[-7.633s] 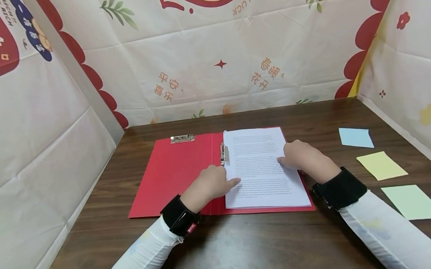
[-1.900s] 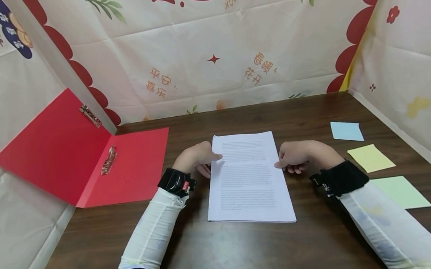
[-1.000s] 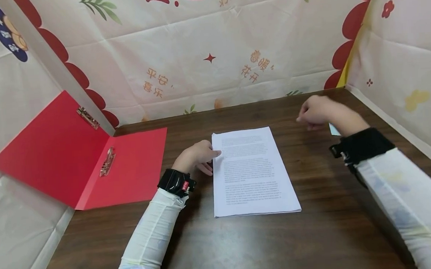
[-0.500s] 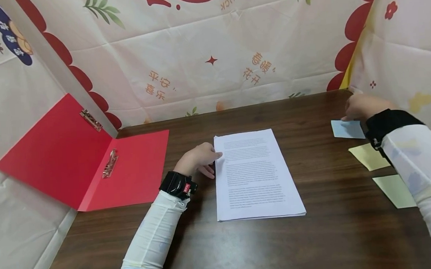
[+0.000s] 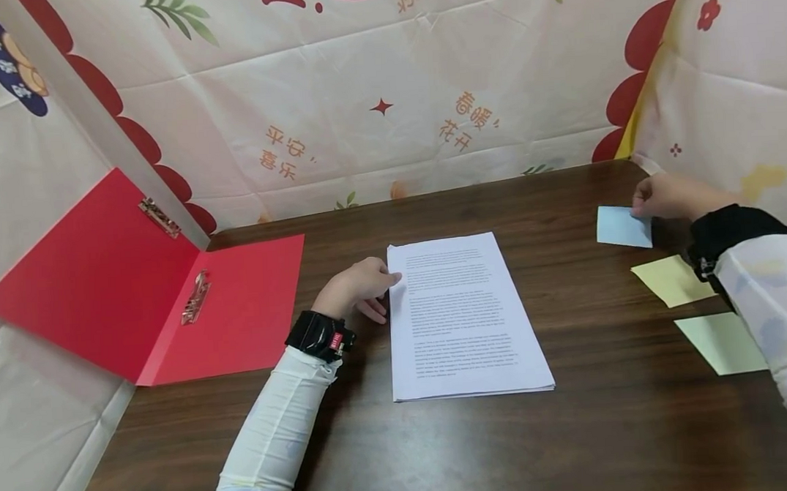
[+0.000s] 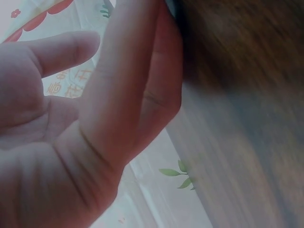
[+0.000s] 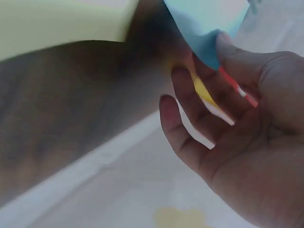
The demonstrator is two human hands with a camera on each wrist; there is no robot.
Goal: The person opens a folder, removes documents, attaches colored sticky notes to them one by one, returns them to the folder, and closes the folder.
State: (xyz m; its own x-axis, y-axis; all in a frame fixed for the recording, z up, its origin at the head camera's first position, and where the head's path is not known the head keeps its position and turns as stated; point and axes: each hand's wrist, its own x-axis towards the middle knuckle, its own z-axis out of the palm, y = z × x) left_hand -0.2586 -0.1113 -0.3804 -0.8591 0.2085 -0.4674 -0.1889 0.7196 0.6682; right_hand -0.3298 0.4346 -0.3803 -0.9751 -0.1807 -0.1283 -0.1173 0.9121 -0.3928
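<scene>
My right hand (image 5: 671, 197) pinches a blue sticky note (image 5: 620, 227) by its right edge, between thumb and forefinger. In the right wrist view the blue note (image 7: 204, 28) bends at the pinched corner, and the other fingers curve loosely. My left hand (image 5: 362, 283) rests at the left edge of a stack of printed paper (image 5: 466, 323); its thumb tip lies over the margin, and the fingers stand beside the stack. The left wrist view shows the left hand's fingers (image 6: 128, 80) fairly straight, with the paper out of sight.
A red clip folder (image 5: 251, 303) lies open at left, one cover leaning on the side wall. Yellow (image 5: 672, 281) and green sticky notes (image 5: 721, 341) lie on the table below the blue one, partly behind the right sleeve. Printed cloth walls (image 5: 334, 94) enclose the table.
The paper stack has left the folder, which now stands further left. My right hand has gone from the stack to the blue sticky note and taken hold of it. My left hand stays put lately.
</scene>
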